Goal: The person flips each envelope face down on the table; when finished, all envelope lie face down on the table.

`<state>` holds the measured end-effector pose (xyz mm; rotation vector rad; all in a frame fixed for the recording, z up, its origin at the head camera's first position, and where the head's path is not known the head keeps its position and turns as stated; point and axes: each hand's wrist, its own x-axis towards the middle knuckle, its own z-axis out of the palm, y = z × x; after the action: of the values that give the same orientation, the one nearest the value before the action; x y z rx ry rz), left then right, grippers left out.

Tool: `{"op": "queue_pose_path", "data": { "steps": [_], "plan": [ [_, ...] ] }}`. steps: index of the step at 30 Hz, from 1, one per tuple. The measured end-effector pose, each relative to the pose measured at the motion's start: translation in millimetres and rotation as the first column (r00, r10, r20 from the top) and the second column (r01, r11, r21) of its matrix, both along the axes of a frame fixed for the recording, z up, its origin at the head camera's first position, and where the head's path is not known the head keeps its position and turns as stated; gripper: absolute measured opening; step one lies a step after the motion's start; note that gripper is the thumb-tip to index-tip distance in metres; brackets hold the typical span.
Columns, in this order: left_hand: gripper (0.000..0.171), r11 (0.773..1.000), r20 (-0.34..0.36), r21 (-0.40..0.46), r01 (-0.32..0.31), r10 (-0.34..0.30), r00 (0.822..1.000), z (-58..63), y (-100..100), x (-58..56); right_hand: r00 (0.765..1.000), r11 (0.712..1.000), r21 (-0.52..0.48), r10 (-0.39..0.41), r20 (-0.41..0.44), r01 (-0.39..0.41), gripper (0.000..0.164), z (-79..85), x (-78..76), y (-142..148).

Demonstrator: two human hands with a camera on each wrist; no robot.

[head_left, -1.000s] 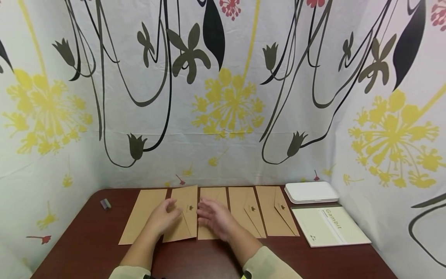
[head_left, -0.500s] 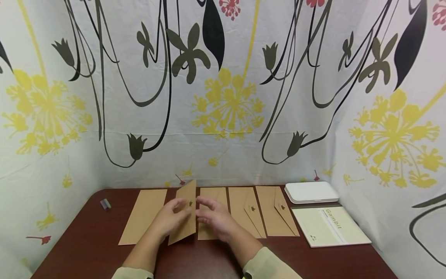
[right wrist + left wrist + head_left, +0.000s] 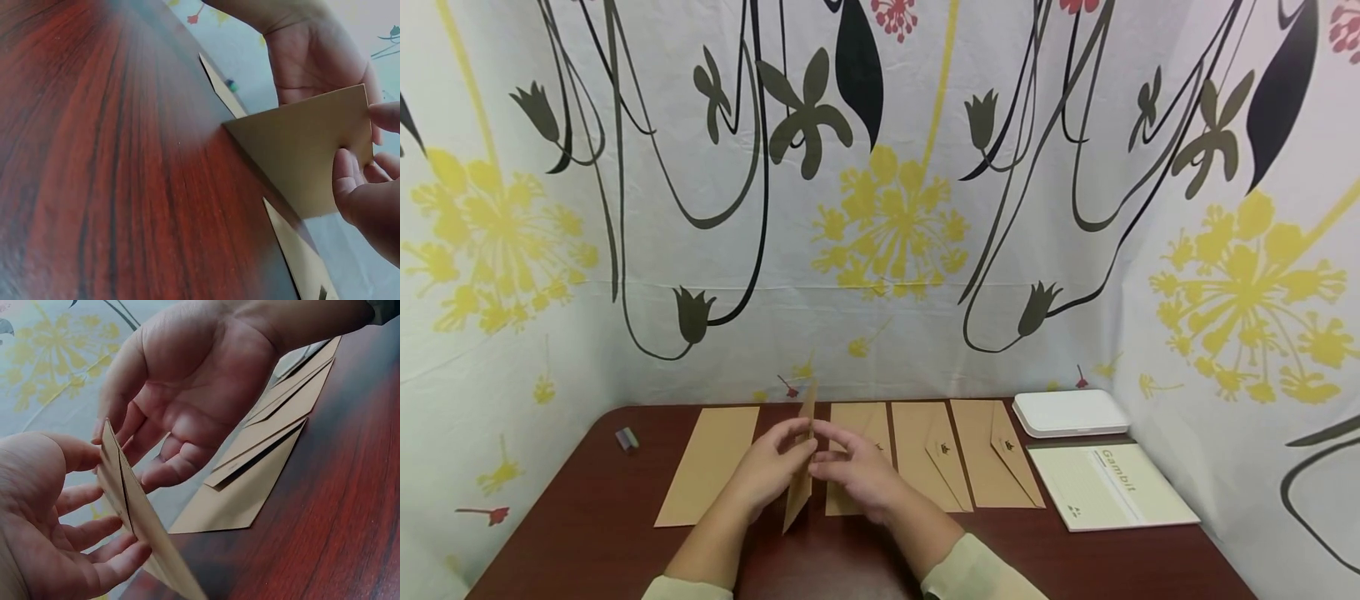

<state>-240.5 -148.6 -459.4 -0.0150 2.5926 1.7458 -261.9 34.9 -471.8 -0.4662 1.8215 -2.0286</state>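
Note:
A brown kraft envelope [image 3: 797, 504] stands nearly on edge between my two hands, its flap side facing left. My left hand [image 3: 763, 467] holds it from the left, the thumb and curled fingers against the flap face in the left wrist view. From the other side my right hand [image 3: 868, 475] pinches the far part of the envelope. In the right wrist view the right thumb [image 3: 345, 172] presses the plain back of the envelope [image 3: 287, 147], with fingers around its edge. The lower edge of the envelope is close over the dark red wooden table [image 3: 827, 558].
Another brown envelope [image 3: 700, 475] lies flat on the left. To the right lie more envelopes [image 3: 928, 467] in a row, crowns printed by their flaps. Beyond are a "Gambit" notepad [image 3: 1105, 492] and a white flat case [image 3: 1071, 414]. A small dark object [image 3: 627, 439] sits far left.
The envelope has swung up from lying tilted to standing almost on edge. Both hands have closed in on it, the right hand shifting slightly left.

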Motion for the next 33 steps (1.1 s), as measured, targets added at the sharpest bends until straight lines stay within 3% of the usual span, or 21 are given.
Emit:
{"op": "queue_pose_path", "data": {
  "steps": [5, 9, 13, 17, 23, 33],
  "plan": [
    [0.049, 0.998, -0.006, 0.048, -0.050, 0.050, 0.999, 7.4, -2, 0.8, 1.000, 0.999, 0.038, 0.025, -0.011, -0.025, 0.060, -0.3, 4.4, -3],
    [0.048, 0.994, -0.034, 0.035, -0.101, 0.102, 0.994, 11.2, -8, -1.4, 0.997, 0.995, 0.073, 0.060, 0.041, -0.063, 0.054, -6.1, 6.6, -6],
    [0.052, 0.992, -0.004, 0.056, -0.115, 0.115, 0.993, 10.3, -20, -4.9, 0.993, 0.995, 0.067, 0.060, 0.106, -0.068, 0.061, -12.6, 6.5, -5],
    [0.057, 0.990, 0.027, 0.047, -0.135, 0.134, 0.991, 5.7, -34, -9.4, 0.989, 0.998, 0.038, 0.054, 0.136, -0.059, 0.069, -16.7, 2.2, -1],
    [0.064, 0.984, 0.062, -0.001, -0.176, 0.176, 0.982, -4.9, -47, -14.3, 0.985, 0.998, -0.008, 0.056, 0.165, -0.056, 0.069, -19.0, -5.0, 3],
    [0.057, 0.979, 0.055, -0.152, -0.137, 0.146, 0.988, -22.2, -53, -19.5, 0.980, 0.998, -0.028, 0.062, 0.188, -0.058, 0.067, -19.3, -9.8, 6]
  ]
}}
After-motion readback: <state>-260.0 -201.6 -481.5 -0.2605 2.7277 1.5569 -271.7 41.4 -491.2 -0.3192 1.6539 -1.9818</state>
